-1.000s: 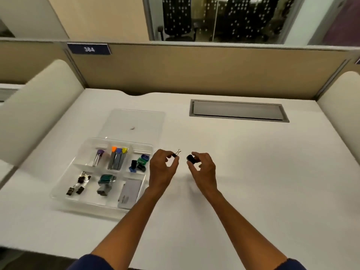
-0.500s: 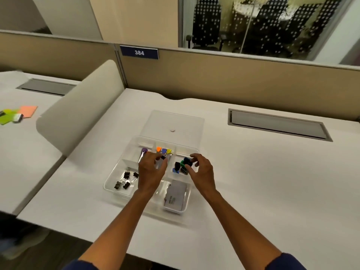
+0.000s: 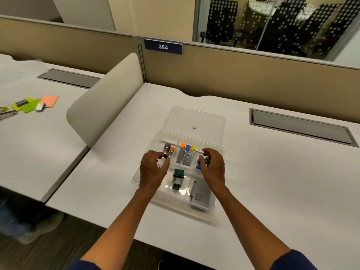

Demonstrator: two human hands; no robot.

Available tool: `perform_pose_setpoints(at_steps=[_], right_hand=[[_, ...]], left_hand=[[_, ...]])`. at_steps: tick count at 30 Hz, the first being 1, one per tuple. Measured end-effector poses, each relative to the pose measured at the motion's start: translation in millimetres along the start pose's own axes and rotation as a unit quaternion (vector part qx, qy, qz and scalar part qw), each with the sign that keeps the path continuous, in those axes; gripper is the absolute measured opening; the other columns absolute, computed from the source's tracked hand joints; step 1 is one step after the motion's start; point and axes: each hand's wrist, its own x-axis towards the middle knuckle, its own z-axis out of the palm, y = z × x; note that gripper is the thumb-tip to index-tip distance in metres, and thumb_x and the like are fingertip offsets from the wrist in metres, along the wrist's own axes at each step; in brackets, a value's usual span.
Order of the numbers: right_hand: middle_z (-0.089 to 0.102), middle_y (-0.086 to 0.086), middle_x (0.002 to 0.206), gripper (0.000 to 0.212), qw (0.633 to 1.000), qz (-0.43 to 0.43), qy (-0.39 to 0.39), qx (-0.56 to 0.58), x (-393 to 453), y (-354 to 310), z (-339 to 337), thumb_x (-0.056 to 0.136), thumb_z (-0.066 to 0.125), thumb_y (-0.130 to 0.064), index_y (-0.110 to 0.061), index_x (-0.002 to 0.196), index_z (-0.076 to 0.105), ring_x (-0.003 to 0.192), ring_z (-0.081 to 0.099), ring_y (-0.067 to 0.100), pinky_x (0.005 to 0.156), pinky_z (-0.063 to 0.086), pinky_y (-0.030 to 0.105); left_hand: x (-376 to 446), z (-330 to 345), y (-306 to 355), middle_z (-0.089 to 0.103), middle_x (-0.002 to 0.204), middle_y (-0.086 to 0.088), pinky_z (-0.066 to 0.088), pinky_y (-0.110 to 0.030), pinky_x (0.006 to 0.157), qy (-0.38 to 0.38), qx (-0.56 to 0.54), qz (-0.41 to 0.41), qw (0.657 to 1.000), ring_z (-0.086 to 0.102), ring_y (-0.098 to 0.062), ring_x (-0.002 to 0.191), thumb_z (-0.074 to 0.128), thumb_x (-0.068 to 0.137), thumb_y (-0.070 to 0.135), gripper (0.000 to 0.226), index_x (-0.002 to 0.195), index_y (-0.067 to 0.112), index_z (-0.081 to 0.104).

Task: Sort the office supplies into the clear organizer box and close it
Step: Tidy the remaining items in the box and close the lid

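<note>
The clear organizer box (image 3: 136, 178) lies open on the white desk, with its lid (image 3: 196, 119) flat behind it. My left hand (image 3: 153, 170) hovers over the box's left side and pinches a small black binder clip (image 3: 166, 155) near the purple and orange tubes (image 3: 168, 147). My right hand (image 3: 213, 168) is over the back right compartment, fingers curled on a black clip (image 3: 201, 161) just above the green and blue clips (image 3: 208, 162). Three capped tubes (image 3: 187, 153) fill the back middle. A green and black piece (image 3: 178, 173) and a white card pack (image 3: 200, 193) lie in front. My left hand hides the front left compartment.
A grey cable hatch (image 3: 302, 127) is set in the desk to the right. A curved beige divider (image 3: 105, 102) stands at the left. Beyond it, the neighbouring desk holds sticky notes (image 3: 33, 104) and an eraser (image 3: 40, 107). A tan partition (image 3: 253, 78) closes the back.
Both hands have moved left from the bare desk to above the box, each still carrying its clip. The left hand went on to the box's left side, and the view has turned left.
</note>
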Motion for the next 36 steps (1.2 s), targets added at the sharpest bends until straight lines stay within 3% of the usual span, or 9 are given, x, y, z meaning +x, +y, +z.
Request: perform_pose_setpoints(at_steps=[3,10,14,17,21,25,36], right_hand=[[0.064,0.001,0.104,0.024,1.000,-0.021,0.000,0.006,-2.1,-11.3,11.8,0.089,0.064,-0.017,-0.014,0.113,0.061,0.098,0.057,0.020,0.080,0.055,0.036],[0.063,-0.004,0.101,0.023,1.000,-0.029,0.012,0.002,-7.6,-16.6,32.9,0.089,0.062,-0.018,-0.019,0.111,0.060,0.094,0.058,0.017,0.079,0.055,0.046],[0.064,-0.003,0.101,0.023,0.999,-0.035,0.018,0.006,-11.7,-18.9,33.8,0.089,0.062,-0.015,-0.018,0.112,0.060,0.094,0.059,0.020,0.079,0.055,0.046],[0.062,-0.002,0.100,0.022,0.999,-0.033,0.030,0.014,-10.0,-21.1,27.6,0.089,0.061,-0.012,-0.015,0.111,0.061,0.093,0.059,0.022,0.074,0.057,0.041],[0.063,0.001,0.104,0.023,0.998,-0.002,0.061,0.025,-1.0,-19.8,13.4,0.089,0.060,-0.009,-0.017,0.111,0.060,0.096,0.059,0.022,0.078,0.056,0.035],[0.062,0.000,0.105,0.025,0.996,0.014,0.085,0.027,11.1,-14.1,-1.1,0.090,0.059,-0.008,-0.016,0.113,0.059,0.096,0.059,0.021,0.082,0.055,0.034],[0.062,0.005,0.107,0.026,0.988,0.093,0.120,0.039,59.4,14.3,-34.9,0.091,0.059,-0.014,-0.014,0.117,0.057,0.096,0.058,0.020,0.078,0.047,0.027]], left_hand=[[-5.4,-14.0,-14.7,0.066,0.089,0.001,0.048,-0.030,0.067,-0.004,0.049,0.009,0.999,0.054,-0.018,0.084,0.073,0.080,0.026,0.016,0.092,0.017,0.067],[-15.4,-34.1,-40.9,0.060,0.094,0.000,0.043,-0.036,0.069,0.012,0.132,0.012,0.991,0.051,-0.023,0.087,0.080,0.071,0.033,0.020,0.084,0.021,0.071],[-18.8,-33.9,-52.4,0.061,0.100,-0.003,0.045,-0.038,0.070,0.001,0.148,-0.014,0.989,0.053,-0.024,0.092,0.080,0.066,0.050,0.043,0.094,0.018,0.070],[-13.9,-35.5,-55.0,0.062,0.104,-0.003,0.048,-0.039,0.075,0.002,0.105,-0.047,0.993,0.052,-0.024,0.097,0.070,0.074,0.057,0.049,0.102,0.017,0.067],[7.1,-36.6,-58.5,0.064,0.104,-0.006,0.043,-0.033,0.085,-0.007,-0.026,-0.108,0.994,0.053,-0.026,0.102,0.058,0.090,0.046,0.035,0.103,0.015,0.067],[34.4,-35.5,-57.7,0.064,0.101,-0.007,0.044,-0.034,0.086,-0.014,-0.105,-0.146,0.984,0.058,-0.023,0.097,0.050,0.097,0.037,0.030,0.104,0.013,0.066],[116.7,11.7,-49.7,0.065,0.107,-0.010,0.044,-0.032,0.083,-0.102,-0.074,-0.112,0.986,0.059,-0.023,0.099,0.048,0.097,0.035,0.033,0.110,0.009,0.063]])
